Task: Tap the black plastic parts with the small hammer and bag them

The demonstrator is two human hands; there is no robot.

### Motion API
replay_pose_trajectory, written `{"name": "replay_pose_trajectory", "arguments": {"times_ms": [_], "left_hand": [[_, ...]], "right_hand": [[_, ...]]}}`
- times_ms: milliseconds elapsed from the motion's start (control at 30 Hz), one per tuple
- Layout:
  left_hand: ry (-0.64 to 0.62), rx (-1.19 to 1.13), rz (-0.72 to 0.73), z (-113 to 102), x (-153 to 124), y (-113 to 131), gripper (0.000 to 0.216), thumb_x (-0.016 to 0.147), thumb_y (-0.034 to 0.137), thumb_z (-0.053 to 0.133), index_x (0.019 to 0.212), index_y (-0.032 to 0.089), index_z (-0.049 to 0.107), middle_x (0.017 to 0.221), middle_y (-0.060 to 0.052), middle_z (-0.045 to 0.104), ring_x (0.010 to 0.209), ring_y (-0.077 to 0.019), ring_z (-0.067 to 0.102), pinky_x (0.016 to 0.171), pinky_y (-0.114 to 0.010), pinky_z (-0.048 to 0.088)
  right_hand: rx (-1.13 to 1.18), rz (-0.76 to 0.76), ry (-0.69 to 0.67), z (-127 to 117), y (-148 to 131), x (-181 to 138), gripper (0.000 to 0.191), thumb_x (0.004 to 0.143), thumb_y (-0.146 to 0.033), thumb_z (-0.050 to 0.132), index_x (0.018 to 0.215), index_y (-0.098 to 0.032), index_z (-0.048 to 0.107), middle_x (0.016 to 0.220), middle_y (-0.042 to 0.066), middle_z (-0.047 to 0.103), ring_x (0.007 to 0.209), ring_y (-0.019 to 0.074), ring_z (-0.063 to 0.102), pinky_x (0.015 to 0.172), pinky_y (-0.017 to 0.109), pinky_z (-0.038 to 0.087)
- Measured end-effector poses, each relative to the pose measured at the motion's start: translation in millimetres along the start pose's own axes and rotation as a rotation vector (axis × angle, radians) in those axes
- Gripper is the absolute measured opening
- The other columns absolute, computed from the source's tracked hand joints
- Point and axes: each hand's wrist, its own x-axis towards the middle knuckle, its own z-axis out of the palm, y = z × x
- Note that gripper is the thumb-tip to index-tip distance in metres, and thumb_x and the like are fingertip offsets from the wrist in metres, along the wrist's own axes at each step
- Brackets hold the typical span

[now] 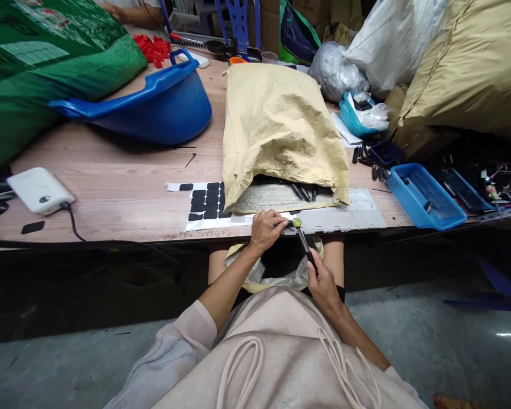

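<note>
At the table's front edge my left hand pinches a small black piece between thumb and fingers. My right hand is wrapped round the dark grip of a small hammer with a metal shaft and a yellow-green head. The hammer's head is right beside the black piece; whether they touch I cannot tell. Both are over a pale strip along the edge. Just behind my hands lies a yellow woven sack, its silvery mouth facing me with several black parts inside.
A sheet of black stickers lies left of the sack. A blue basin, a white box with a cable and a green sack are on the left. A blue basket is at right. An open sack hangs between my knees.
</note>
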Motion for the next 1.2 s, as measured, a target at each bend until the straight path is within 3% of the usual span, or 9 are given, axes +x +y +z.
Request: {"name": "replay_pose_trajectory", "arguments": {"times_ms": [267,300,367,433,500,567,767,1033,1200], "left_hand": [[-0.002,-0.005,0.0,0,1,2,0.018,0.098,0.03,0.067,0.093,0.031,0.084,0.094,-0.002,0.075,0.095,-0.0206,0.064,0.089,-0.039,0.042],[0.005,-0.005,-0.004,0,1,2,0.018,0.098,0.03,0.066,0.092,0.031,0.083,0.094,-0.002,0.075,0.095,-0.0206,0.064,0.089,-0.039,0.042],[0.031,0.001,-0.015,2,1,2,0.021,0.099,0.032,0.063,0.092,0.03,0.083,0.093,-0.002,0.072,0.094,-0.0203,0.063,0.089,-0.039,0.042],[0.057,0.01,-0.031,3,1,2,0.023,0.1,0.033,0.062,0.091,0.028,0.083,0.092,-0.003,0.069,0.093,-0.0198,0.063,0.088,-0.038,0.042],[0.065,0.015,-0.047,4,2,1,0.023,0.1,0.034,0.062,0.091,0.028,0.082,0.091,-0.003,0.067,0.092,-0.0194,0.062,0.087,-0.037,0.042],[0.058,0.023,-0.06,5,2,1,0.024,0.1,0.034,0.062,0.09,0.027,0.082,0.09,-0.003,0.066,0.092,-0.0196,0.062,0.086,-0.037,0.041],[0.062,0.038,-0.075,6,1,0,0.026,0.101,0.035,0.06,0.087,0.027,0.081,0.087,-0.003,0.066,0.09,-0.0198,0.062,0.085,-0.037,0.04],[0.077,0.057,-0.077,6,2,-3,0.027,0.102,0.039,0.059,0.091,0.029,0.082,0.086,-0.003,0.068,0.089,-0.0201,0.063,0.082,-0.037,0.041],[0.065,0.07,-0.1,5,2,-1,0.028,0.103,0.039,0.058,0.091,0.028,0.081,0.086,-0.003,0.068,0.09,-0.0205,0.063,0.084,-0.037,0.041]], "right_hand": [[0.11,-0.002,0.12,-14,-16,8,0.049,0.105,-0.043,0.052,0.148,-0.021,0.06,0.142,0.013,0.067,0.134,0.0302,0.063,0.112,0.045,0.054],[0.156,0.038,0.123,-14,-17,8,0.05,0.104,-0.045,0.054,0.147,-0.022,0.06,0.135,0.013,0.07,0.126,0.0301,0.067,0.105,0.044,0.058],[0.301,0.171,0.11,-13,-16,9,0.052,0.103,-0.049,0.055,0.148,-0.023,0.059,0.107,0.011,0.075,0.092,0.0255,0.074,0.077,0.037,0.065],[0.486,0.325,0.088,-10,-13,9,0.056,0.101,-0.054,0.057,0.148,-0.025,0.056,0.078,0.002,0.065,0.054,0.0159,0.059,0.045,0.027,0.052],[0.649,0.443,0.079,-8,-10,11,0.059,0.097,-0.058,0.062,0.145,-0.026,0.055,0.067,-0.006,0.053,0.039,0.0084,0.04,0.033,0.021,0.033],[0.765,0.514,0.071,-7,-9,12,0.06,0.091,-0.061,0.068,0.139,-0.026,0.056,0.067,-0.009,0.05,0.037,0.0053,0.034,0.031,0.018,0.026],[1.003,0.591,-0.005,-9,1,13,0.056,0.09,-0.061,0.069,0.131,-0.026,0.055,0.067,-0.009,0.052,0.037,0.0056,0.037,0.032,0.016,0.028],[1.205,0.517,-0.213,-6,47,12,0.052,0.087,-0.063,0.07,0.12,-0.025,0.06,0.066,-0.009,0.049,0.036,0.0043,0.026,0.031,0.017,0.022],[1.293,0.5,-0.285,-6,57,15,0.05,0.087,-0.062,0.073,0.12,-0.027,0.06,0.066,-0.01,0.048,0.036,0.0036,0.02,0.031,0.016,0.021]]}}
